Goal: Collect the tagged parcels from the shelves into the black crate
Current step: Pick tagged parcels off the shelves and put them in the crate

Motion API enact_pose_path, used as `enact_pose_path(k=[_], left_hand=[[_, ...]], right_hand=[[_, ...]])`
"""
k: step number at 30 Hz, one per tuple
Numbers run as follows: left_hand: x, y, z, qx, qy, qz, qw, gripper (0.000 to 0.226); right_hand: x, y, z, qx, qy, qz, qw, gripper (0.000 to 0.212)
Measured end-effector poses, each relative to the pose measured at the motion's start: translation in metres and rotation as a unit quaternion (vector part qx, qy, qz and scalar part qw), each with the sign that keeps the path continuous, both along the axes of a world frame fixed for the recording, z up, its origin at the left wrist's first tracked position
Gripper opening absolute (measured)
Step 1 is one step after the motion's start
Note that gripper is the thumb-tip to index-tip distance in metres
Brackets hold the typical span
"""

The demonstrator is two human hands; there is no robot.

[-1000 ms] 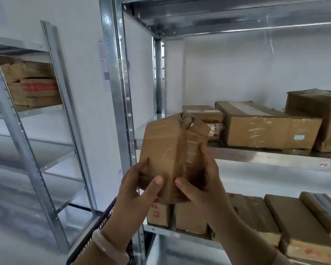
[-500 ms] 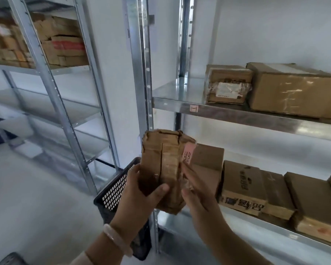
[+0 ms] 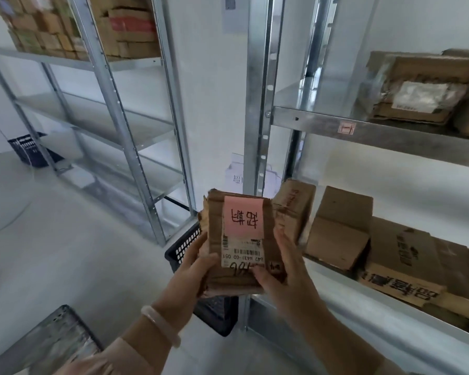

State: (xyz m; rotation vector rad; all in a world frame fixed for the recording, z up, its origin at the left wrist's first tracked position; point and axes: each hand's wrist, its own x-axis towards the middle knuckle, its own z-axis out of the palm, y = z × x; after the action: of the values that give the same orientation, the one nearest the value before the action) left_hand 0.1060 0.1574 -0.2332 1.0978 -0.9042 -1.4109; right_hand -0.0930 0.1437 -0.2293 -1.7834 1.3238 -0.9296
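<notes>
I hold a small worn cardboard parcel (image 3: 238,239) upright in front of me, its face turned toward me. A pink tag with dark handwriting and a white barcode label are stuck on it. My left hand (image 3: 195,263) grips its left edge and my right hand (image 3: 279,266) grips its right edge and lower front. The black crate (image 3: 182,253) with perforated walls stands on the floor directly below and behind the parcel, mostly hidden by my hands and the parcel.
A metal shelf unit (image 3: 257,109) on the right carries several cardboard boxes (image 3: 336,228) on its lower level and a torn box (image 3: 417,90) above. A second rack (image 3: 111,85) stands on the left with boxes on top. A dark basket (image 3: 27,150) sits far left.
The parcel has come down from shelf height and been turned so its pink tag and barcode label face me. The view has tilted down toward the crate.
</notes>
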Motion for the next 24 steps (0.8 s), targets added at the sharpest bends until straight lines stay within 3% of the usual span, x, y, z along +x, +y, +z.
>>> enact_pose_path(k=[2,6,10,15,24], left_hand=[[0.023,-0.008,-0.007,0.002,-0.007,-0.009,1.0,0.064],[0.073,-0.034,-0.022,0.011,-0.089,0.008,0.996,0.029],[0.133,-0.066,-0.051,0.028,-0.171,0.062,0.983,0.033],[0.182,-0.104,-0.073,-0.018,-0.214,-0.013,0.976,0.065],[0.206,-0.197,-0.128,0.029,-0.225,-0.026,0.974,0.05]], right_hand=[[0.025,-0.011,-0.01,0.068,-0.044,0.019,0.997,0.073],[0.084,-0.031,-0.028,0.106,-0.07,-0.013,0.992,0.075],[0.146,-0.051,-0.037,0.108,-0.043,-0.05,0.992,0.077],[0.199,-0.081,-0.053,0.116,-0.021,-0.097,0.988,0.075],[0.219,-0.162,-0.103,0.17,-0.016,-0.104,0.98,0.077]])
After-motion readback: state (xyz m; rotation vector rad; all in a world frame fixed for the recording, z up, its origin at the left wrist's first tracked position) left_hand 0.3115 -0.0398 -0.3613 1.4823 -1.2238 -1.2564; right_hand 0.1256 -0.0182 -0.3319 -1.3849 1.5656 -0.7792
